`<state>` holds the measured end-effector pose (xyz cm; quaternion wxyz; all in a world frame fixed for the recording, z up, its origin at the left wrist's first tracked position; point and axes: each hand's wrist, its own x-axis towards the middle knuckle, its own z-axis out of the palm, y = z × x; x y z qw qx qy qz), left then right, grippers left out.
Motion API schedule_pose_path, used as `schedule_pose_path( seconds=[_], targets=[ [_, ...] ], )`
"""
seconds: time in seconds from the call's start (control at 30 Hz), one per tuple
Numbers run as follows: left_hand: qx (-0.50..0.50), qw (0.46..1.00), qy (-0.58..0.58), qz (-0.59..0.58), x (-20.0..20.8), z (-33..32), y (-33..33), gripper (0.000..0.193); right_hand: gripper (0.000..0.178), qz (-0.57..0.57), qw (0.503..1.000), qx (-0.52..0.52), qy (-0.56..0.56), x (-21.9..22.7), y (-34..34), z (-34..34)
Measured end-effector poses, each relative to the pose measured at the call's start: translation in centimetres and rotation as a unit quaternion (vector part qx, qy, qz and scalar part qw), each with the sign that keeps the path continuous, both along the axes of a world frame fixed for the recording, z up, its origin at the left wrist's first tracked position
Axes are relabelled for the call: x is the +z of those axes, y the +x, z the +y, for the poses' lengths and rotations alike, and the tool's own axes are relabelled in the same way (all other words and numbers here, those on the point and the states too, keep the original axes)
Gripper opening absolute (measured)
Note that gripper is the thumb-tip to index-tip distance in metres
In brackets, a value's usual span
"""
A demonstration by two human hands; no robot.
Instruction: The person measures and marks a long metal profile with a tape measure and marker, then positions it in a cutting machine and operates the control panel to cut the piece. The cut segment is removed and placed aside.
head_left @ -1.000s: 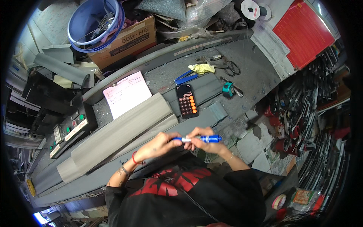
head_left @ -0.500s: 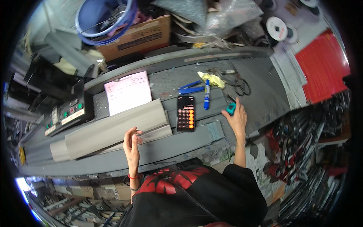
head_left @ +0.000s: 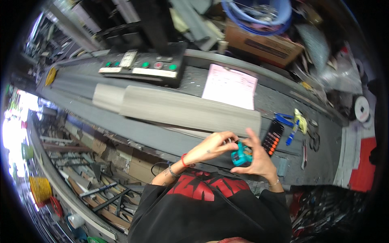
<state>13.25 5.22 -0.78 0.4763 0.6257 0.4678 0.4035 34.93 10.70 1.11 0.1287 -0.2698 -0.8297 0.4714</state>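
In front of my chest, my right hand (head_left: pixel 262 163) is wrapped round a teal tape measure (head_left: pixel 240 157), its index finger raised. My left hand (head_left: pixel 219 145) meets it from the left, with fingers curled and pinched at the upper edge of the case; whether they grip the blade's tip is too small to tell. Just beyond both hands lie long grey slats (head_left: pixel 182 107), stacked along the bench. A black phone (head_left: pixel 273 138) with a calculator on its screen rests right of the slats, close to my right hand.
Behind the slats are a pink paper form (head_left: pixel 231 87) and a black control box (head_left: pixel 142 67) with buttons. Beyond the phone lie a blue marker (head_left: pixel 292 133), a yellow cloth (head_left: pixel 301 120), scissors (head_left: pixel 314 139) and a slim knife-like tool (head_left: pixel 304 154). A cardboard box (head_left: pixel 259 45) stands at the back.
My right hand has lifted the tape measure off the bench and brought it left to my left hand, which has closed at it. The view has swung to the left.
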Motion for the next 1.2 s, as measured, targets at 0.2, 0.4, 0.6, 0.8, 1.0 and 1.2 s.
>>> schedule_pose_path(
  seconds=[0.2, 0.4, 0.6, 0.8, 1.0, 1.2],
  targets=[
    [0.094, 0.989, -0.103, 0.041, -0.8, -5.7, -9.3, 0.03, 0.102, -0.022, 0.99, 0.141, -0.018, -1.0, -11.7, -2.1],
    [0.421, 0.906, -0.004, -0.036, -1.0, -11.6, -28.2, 0.018, 0.076, -0.064, 0.989, 0.109, -0.072, -0.9, -11.7, 1.4],
    [0.46, 0.878, -0.051, 0.125, -2.9, -11.7, -40.4, 0.046, 0.042, -0.079, 0.982, 0.036, -0.17, -1.4, -8.0, 5.2],
    [0.298, 0.771, 0.167, 0.537, -3.4, -8.1, -32.2, 0.088, 0.037, -0.15, 0.965, 0.007, -0.213, -1.1, -6.4, 6.6],
    [-0.024, 0.827, 0.181, 0.531, -4.1, -4.1, -22.3, 0.115, 0.04, -0.192, 0.954, 0.086, -0.215, -0.6, -6.2, 10.5],
    [-0.039, 0.79, 0.223, 0.57, -5.0, -0.5, -19.7, 0.125, 0.038, -0.204, 0.956, 0.077, -0.194, -0.4, -4.4, 13.4]
  ],
)
